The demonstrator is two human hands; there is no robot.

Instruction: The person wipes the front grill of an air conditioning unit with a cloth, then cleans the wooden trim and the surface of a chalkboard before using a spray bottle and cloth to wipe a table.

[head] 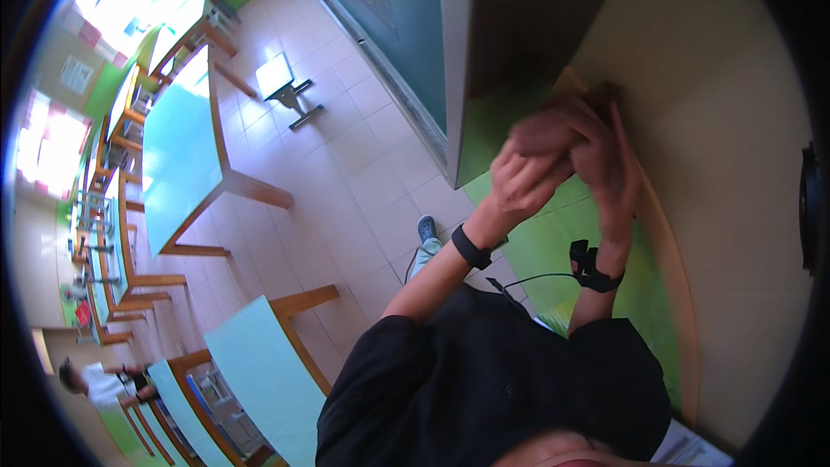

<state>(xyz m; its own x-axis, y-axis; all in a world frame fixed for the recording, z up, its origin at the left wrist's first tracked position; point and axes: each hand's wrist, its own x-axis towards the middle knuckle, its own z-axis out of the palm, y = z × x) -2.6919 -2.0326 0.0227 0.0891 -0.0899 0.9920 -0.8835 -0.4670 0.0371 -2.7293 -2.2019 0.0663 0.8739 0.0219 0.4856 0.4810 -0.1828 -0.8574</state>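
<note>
My left hand (522, 178) and my right hand (600, 143) are raised close together in front of a wooden rail (655, 214) on the wall. Motion blur and overlap hide the fingers, and whether either hand holds anything cannot be made out. Something thin and reddish shows at the right edge of the right hand. A small dark shape lies just above it, too blurred to name. Black straps circle both wrists; a black cable runs from the strap on the right one.
A green chalkboard (415, 45) with a metal-edged frame stands beside the hands. Pale blue tables (185, 155) with wooden legs and a small stool (274, 76) stand on the tiled floor. Another person (104, 386) is at a far table, lower left.
</note>
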